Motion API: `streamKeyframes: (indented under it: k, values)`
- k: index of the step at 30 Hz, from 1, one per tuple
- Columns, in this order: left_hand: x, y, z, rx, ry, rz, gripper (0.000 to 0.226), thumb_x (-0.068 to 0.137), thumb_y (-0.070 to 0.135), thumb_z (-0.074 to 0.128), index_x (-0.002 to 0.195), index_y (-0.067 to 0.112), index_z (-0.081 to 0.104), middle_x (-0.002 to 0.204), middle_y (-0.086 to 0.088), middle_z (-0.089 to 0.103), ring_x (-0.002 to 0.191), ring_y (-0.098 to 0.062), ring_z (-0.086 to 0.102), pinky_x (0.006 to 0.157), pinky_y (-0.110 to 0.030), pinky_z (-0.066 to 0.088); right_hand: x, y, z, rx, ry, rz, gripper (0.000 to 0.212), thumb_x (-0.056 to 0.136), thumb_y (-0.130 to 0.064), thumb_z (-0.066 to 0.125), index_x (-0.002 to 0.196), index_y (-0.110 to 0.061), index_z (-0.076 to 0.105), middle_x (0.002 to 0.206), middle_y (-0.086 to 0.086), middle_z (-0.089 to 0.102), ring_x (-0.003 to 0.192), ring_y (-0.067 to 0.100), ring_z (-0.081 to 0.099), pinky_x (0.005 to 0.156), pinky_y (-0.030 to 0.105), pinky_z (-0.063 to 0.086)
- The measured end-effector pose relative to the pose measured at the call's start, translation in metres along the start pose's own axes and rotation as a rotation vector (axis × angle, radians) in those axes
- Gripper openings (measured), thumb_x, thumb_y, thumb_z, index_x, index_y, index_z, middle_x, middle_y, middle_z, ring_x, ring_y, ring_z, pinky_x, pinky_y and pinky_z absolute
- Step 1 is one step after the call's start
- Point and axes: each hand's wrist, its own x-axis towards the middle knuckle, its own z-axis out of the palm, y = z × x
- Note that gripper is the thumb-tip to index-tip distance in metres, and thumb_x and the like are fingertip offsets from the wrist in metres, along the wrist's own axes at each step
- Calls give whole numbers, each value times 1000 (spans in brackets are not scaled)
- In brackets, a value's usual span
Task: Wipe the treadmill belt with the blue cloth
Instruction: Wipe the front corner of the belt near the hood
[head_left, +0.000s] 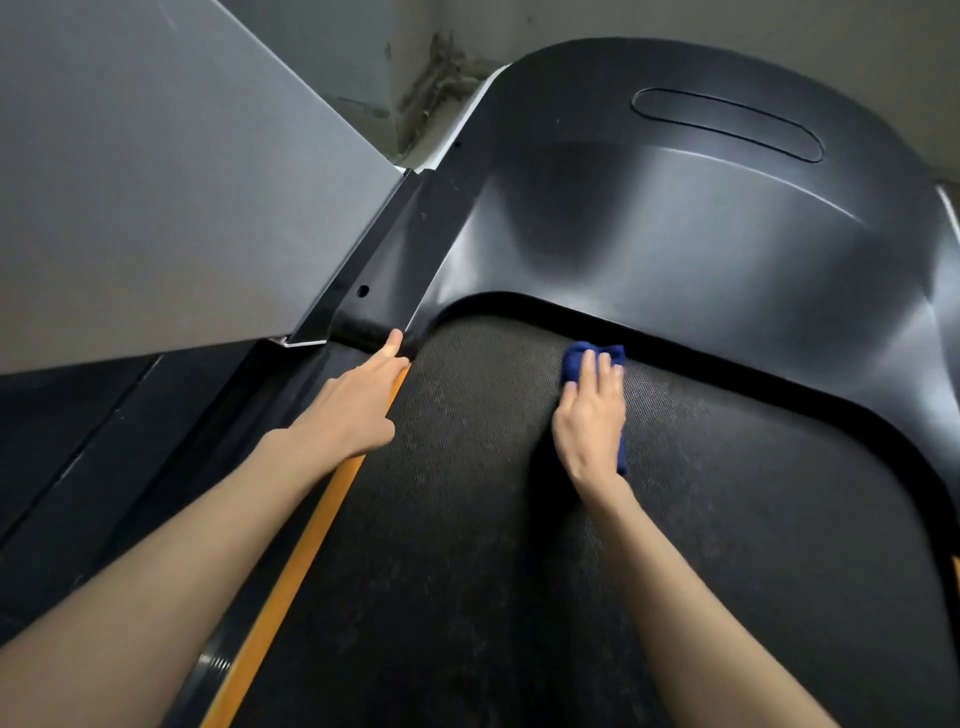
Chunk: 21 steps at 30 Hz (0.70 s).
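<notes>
On the treadmill belt (467, 519) at twelve o'clock, the right hand (589, 421) presses the blue cloth (574, 358), fingers (589, 369) straight; at ten o'clock the left hand (358, 405) lies flat on the orange stripe (311, 530).

carrier: treadmill belt (467, 519) | on it: blue cloth (575, 358), far end

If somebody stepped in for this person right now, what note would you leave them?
Left hand: open, fingers straight, resting on the orange strip at the belt's left edge.
Right hand: flat on the blue cloth, pressing it on the treadmill belt near the black front cover.
Done: wiping is under way at the front end; how much is covered cannot be told.
Left: the belt looks dusty toward the camera; wipe the rest.
</notes>
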Motion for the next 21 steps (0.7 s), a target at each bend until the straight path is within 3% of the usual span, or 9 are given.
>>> streamKeyframes:
  k: [2, 6, 9, 11, 12, 14, 17, 19, 21]
  values:
    - [-3, 1, 8, -23, 65, -18, 75, 76, -8, 48, 143, 19, 27, 157, 12, -5, 121, -31, 47, 86, -40, 44, -21, -44, 28, 22, -74, -248, 49, 88, -15, 35, 131, 4, 47, 138, 26, 43, 132, 43, 35, 108, 39, 29]
    - [-11, 4, 20, -87, 136, -65, 76, 78, -10, 46, 145, 18, 23, 157, 10, -4, 129, -31, 41, 88, -37, 43, -23, -55, 24, -55, -291, -746, 56, 86, -12, 34, 141, -9, 39, 148, 14, 36, 139, 31, 29, 114, 37, 19]
    - [-11, 2, 19, -121, 125, -70, 71, 77, -10, 50, 141, 12, 29, 157, 8, -3, 104, -23, 55, 65, -24, 41, 29, -11, 2, -48, -113, -507, 54, 84, -12, 29, 135, -7, 47, 136, 15, 47, 129, 32, 39, 112, 41, 27]
    - [-8, 2, 17, -82, 95, -54, 71, 78, -7, 52, 142, 11, 28, 157, 6, -5, 101, -22, 55, 64, -23, 38, 37, -11, 2, -64, -19, -194, 55, 81, 0, 34, 134, -2, 45, 137, 18, 45, 130, 35, 36, 113, 41, 24]
    - [-7, 1, 16, -64, 80, -53, 73, 78, -5, 53, 144, 12, 26, 157, 6, -7, 104, -22, 54, 65, -23, 38, 27, -27, 8, -12, -22, -179, 52, 77, 3, 38, 127, 0, 50, 129, 19, 50, 123, 35, 41, 108, 44, 30]
    - [-6, -3, 15, -65, 56, -45, 77, 77, -6, 53, 145, 14, 24, 156, 10, -9, 111, -24, 52, 71, -27, 43, -2, -64, 23, 143, -133, -450, 42, 74, 0, 41, 112, -2, 58, 110, 15, 56, 105, 31, 50, 95, 45, 42]
    - [-6, -8, 17, -78, 64, -13, 79, 75, -7, 51, 146, 15, 23, 156, 12, -10, 131, -26, 35, 90, -33, 44, -6, -69, 33, 1, -335, -959, 59, 70, 1, 42, 127, -3, 56, 130, 17, 55, 122, 35, 49, 107, 43, 36]
    - [-8, -7, 15, -49, 55, -26, 76, 78, -4, 52, 146, 12, 21, 156, 7, -10, 138, -25, 20, 98, -30, 39, 23, -58, 29, -35, -309, -831, 65, 67, 2, 40, 131, -4, 52, 138, 17, 49, 130, 35, 42, 111, 36, 26]
    - [-10, -1, 13, -48, 40, -47, 78, 80, -2, 54, 147, 11, 18, 156, 6, -12, 139, -23, 16, 90, -26, 40, 33, -54, 27, -27, -186, -398, 66, 73, 7, 40, 138, -5, 44, 146, 14, 39, 138, 31, 29, 115, 33, 15]
